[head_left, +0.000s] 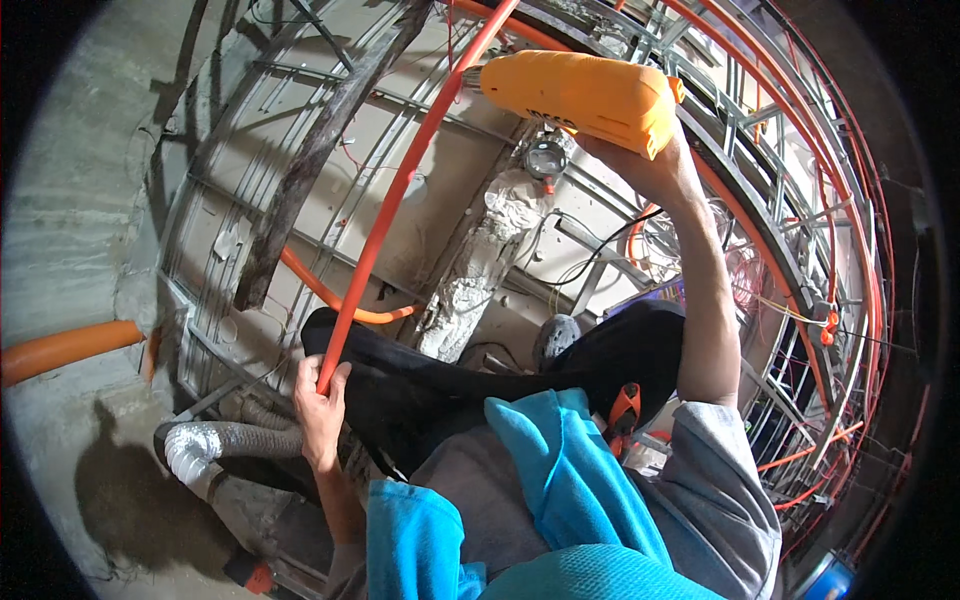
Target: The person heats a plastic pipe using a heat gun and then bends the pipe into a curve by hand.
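Observation:
A yellow heat gun [565, 92] lies level in my right hand [655, 170], which is raised with its fingers wrapped around the grip, mostly hidden behind the tool's body. The nozzle points left at a long orange plastic conduit pipe [395, 190]; I cannot tell whether they touch. My left hand [322, 405] grips the pipe near its lower end, beside my knee. From there the pipe slants up and right across the view, out past the top edge. Teal fabric [560, 460] hangs over my chest.
Thin metal framing [390, 100] and a rough concrete strip [490, 240] lie ahead. Orange pipes [790, 60] and loose wires [670, 240] crowd the right. A silvery flexible duct [235, 440] is at my left. An orange-handled tool [624, 410] is by my waist. Another orange pipe [75, 350] meets the left wall.

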`<state>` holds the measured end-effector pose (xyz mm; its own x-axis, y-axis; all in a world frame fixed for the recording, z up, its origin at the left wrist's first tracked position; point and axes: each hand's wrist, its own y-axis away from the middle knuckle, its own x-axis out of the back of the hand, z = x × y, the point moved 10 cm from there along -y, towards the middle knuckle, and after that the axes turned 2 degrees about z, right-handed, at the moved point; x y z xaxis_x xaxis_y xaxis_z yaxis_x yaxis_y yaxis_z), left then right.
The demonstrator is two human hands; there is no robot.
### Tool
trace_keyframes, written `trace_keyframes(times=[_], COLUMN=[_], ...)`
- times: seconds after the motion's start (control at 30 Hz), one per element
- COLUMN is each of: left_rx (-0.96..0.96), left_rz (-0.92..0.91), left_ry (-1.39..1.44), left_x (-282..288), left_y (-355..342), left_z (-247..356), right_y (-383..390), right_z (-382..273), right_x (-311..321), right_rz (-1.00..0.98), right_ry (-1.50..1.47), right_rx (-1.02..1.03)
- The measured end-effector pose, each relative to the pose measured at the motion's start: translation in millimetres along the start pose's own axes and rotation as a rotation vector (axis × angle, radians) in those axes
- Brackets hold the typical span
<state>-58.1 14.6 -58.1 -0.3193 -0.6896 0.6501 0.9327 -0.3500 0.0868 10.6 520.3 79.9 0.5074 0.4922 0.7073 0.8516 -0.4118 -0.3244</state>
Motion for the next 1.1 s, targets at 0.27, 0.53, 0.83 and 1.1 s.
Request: trace_keyframes(times=[0.27, 0.53, 0.83, 1.1], left_rx=[-0.003, 0.047, 0.096, 0.133], left_rz=[0.046, 0.016, 0.041, 0.038], left_ry=[-0.021, -0.12, -0.029, 0.079], left_x=[20.1, 40.8, 62.1, 35.6], left_y=[30.0, 54.2, 62.1, 45.1], left_z=[-39.9, -53.2, -72.7, -86.9], right_y=[-2.9, -4.4, -6.5, 2.1], right_z=[1.6, 21.2, 19.3, -1.2], right_x=[2.3, 0.7, 13.1, 9.3], right_rz=[0.019, 0.036, 0.155, 0.061], right_ry=[-0.054, -0.05, -0.157, -0.08], right_rx=[-0.02, -0.171, -0.089, -0.092])
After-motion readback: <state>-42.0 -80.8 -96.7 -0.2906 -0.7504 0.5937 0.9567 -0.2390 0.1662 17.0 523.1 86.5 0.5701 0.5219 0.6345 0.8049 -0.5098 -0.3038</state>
